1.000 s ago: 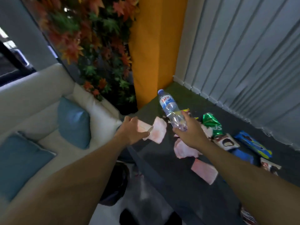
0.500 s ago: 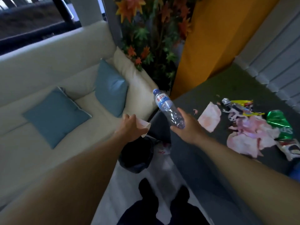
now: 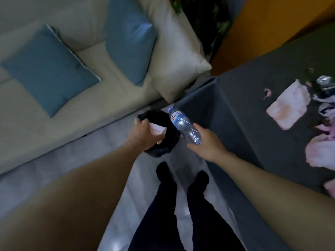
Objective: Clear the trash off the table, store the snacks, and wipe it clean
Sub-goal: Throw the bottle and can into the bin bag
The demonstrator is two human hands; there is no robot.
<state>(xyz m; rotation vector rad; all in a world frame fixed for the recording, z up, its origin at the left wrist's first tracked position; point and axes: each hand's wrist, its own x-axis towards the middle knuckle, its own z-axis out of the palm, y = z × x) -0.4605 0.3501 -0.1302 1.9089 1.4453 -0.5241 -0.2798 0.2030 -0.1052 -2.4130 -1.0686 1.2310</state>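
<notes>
Item 1, my left hand [image 3: 143,135]: closed around a folded pale tissue [image 3: 158,130], held directly over the mouth of the black-lined bin [image 3: 163,149] on the floor between sofa and counter.

Item 2, my right hand [image 3: 204,142]: fingers wrapped round the lower body of a clear plastic water bottle [image 3: 183,126] with a blue cap. The bottle tilts cap-first toward the bin, its top above the bin's rim, not yet let go. It looks empty or nearly so, though I cannot be sure.

Item 3, the counter [image 3: 244,109]: dark, to my right. Still on it: a flat pink-stained napkin [image 3: 288,106], a small torn pink scrap [image 3: 266,92] beside it, crumpled pink tissues [image 3: 320,153] near the right edge, and a crushed silvery wrapper [image 3: 325,82] at the far side. More lies past the frame edge; I cannot tell what.

Item 4, surroundings: cream sofa [image 3: 112,84] with blue cushions [image 3: 49,67], pale floor, my dark trouser legs below.

Status, by my reckoning: trash clearing is under way, early. Two pieces are at the bin and undropped; several pieces remain on the counter. No snack storage is visible from here. No cloth is in either hand, and the napkin stains suggest the wiping is untouched. Dropping both items comes next, then back to the counter.
</notes>
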